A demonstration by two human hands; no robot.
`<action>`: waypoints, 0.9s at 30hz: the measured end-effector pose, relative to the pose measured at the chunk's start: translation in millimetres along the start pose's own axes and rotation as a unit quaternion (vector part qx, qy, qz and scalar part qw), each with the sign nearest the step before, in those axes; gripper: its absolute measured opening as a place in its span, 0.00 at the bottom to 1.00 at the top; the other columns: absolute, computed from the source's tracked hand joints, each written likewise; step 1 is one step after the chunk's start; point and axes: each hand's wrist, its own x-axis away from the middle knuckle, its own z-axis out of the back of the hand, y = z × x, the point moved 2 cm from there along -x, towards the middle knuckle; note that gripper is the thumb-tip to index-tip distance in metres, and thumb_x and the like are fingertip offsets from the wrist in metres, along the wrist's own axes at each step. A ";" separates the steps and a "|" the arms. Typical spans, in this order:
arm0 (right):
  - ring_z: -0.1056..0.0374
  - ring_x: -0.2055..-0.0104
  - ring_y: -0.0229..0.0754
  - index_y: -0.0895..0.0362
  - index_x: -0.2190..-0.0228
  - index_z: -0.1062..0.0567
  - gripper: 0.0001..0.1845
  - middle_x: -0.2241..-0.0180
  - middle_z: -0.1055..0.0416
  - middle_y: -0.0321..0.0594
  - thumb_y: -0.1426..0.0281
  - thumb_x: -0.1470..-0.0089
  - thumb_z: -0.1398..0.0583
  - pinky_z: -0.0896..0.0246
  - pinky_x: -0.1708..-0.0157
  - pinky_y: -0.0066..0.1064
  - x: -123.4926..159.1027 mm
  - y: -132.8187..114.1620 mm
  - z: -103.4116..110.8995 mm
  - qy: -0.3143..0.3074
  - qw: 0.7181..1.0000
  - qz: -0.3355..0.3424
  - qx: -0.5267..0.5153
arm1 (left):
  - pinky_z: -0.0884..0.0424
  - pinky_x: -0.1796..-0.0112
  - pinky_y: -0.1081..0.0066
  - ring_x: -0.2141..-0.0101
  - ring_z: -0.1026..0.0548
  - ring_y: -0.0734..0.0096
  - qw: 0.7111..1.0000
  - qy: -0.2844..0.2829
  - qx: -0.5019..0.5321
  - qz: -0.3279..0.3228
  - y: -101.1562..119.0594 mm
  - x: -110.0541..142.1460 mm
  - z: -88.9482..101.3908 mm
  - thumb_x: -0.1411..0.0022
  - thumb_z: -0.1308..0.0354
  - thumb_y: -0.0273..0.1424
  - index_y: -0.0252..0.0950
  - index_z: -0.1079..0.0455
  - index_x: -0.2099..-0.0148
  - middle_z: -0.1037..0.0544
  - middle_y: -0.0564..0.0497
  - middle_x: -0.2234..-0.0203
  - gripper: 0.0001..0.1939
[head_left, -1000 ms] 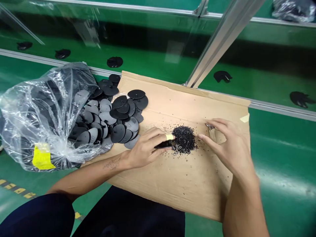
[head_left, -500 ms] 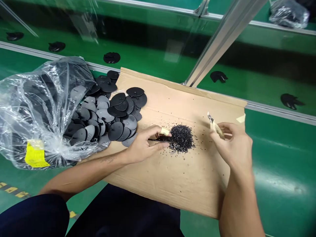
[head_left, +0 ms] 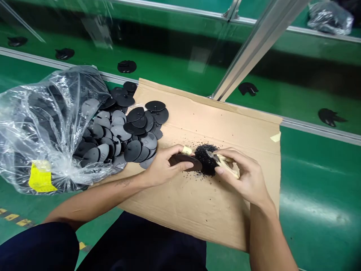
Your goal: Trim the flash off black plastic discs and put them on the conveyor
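Your L hand (head_left: pixel 163 166) gripped a blk disc (head_left: pixel 187 157) mid-frame; your R hand (head_left: pixel 250 177) gripped pale-handled pliers (head_left: pixel 226 166) by blk bits (head_left: pixel 203 153), right of ctr.

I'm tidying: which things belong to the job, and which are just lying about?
In use:
black disc, left hand
pale-handled tool, right hand
black bits
cardboard
likely loose discs, clear bag

Seemingly lying about:
black pieces beyond rail
plastic bundle, upper right
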 end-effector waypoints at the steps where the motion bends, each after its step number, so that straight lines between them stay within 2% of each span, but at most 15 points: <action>1: 0.26 0.61 0.44 0.53 0.56 0.22 0.12 0.61 0.22 0.43 0.64 0.41 0.35 0.28 0.60 0.36 -0.2 -2.8 -1.3 -0.010 1.000 0.019 0.002 | 0.22 0.59 0.74 0.61 0.18 0.70 1.000 -0.003 0.005 -0.003 0.1 0.0 -0.3 0.37 0.34 0.35 0.33 0.25 0.56 0.17 0.49 0.64 0.11; 6: 0.24 0.59 0.46 0.55 0.55 0.22 0.13 0.59 0.21 0.46 0.67 0.42 0.34 0.26 0.57 0.38 0.4 -7.1 -7.4 -0.040 0.996 0.079 0.008 | 0.21 0.59 0.72 0.62 0.18 0.69 1.000 -0.015 0.004 -0.021 0.4 0.4 -0.6 0.37 0.33 0.35 0.33 0.24 0.56 0.17 0.48 0.64 0.12; 18: 0.24 0.58 0.48 0.54 0.49 0.24 0.20 0.56 0.22 0.47 0.73 0.44 0.32 0.24 0.59 0.39 5.2 -7.6 -11.2 0.002 0.987 0.143 0.067 | 0.23 0.61 0.76 0.65 0.19 0.72 0.999 -0.022 -0.011 -0.037 2.4 1.4 1.4 0.39 0.32 0.33 0.34 0.23 0.56 0.18 0.50 0.67 0.11; 27: 0.23 0.58 0.47 0.54 0.49 0.23 0.22 0.55 0.21 0.47 0.74 0.45 0.31 0.23 0.59 0.38 7.6 -6.6 -10.0 0.007 0.987 0.145 0.070 | 0.23 0.63 0.76 0.66 0.19 0.72 0.997 -0.001 -0.004 -0.071 3.2 1.7 -0.7 0.39 0.31 0.33 0.33 0.22 0.57 0.17 0.49 0.67 0.11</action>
